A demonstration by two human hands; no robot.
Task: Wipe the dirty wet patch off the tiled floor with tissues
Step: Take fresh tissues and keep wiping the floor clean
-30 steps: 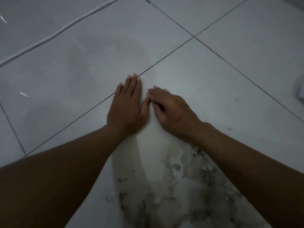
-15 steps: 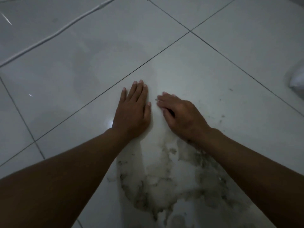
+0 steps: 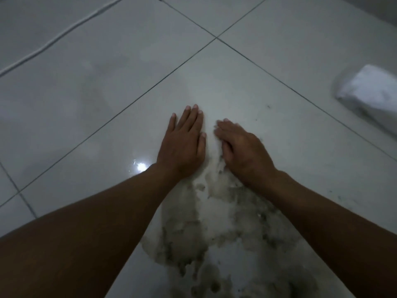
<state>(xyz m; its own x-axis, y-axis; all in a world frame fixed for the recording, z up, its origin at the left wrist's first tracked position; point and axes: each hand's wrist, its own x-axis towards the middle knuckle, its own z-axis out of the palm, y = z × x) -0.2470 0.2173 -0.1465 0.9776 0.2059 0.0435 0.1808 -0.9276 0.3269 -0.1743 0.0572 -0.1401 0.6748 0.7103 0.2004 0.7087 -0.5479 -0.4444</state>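
The dirty wet patch (image 3: 217,239) spreads grey-brown over the white tiled floor (image 3: 107,104), between my forearms and down to the bottom edge. My left hand (image 3: 182,145) lies flat on the tile at the patch's far end, fingers straight and close together. Beside it, my right hand (image 3: 240,151) presses down with fingers slightly curled over a pale, soggy tissue (image 3: 213,166). Only a strip of the tissue shows between the hands; the rest is hidden under the palm.
A white tissue pack (image 3: 373,97) in clear wrap lies on the floor at the right edge. A white cable (image 3: 53,38) runs diagonally across the top left. Dark grout lines cross just beyond my fingertips. Small dirt specks dot the tile right of my right hand.
Both hands have slid back toward me, away from the diagonal grout line they touched a second ago. The tissue pack has come into view on the right.
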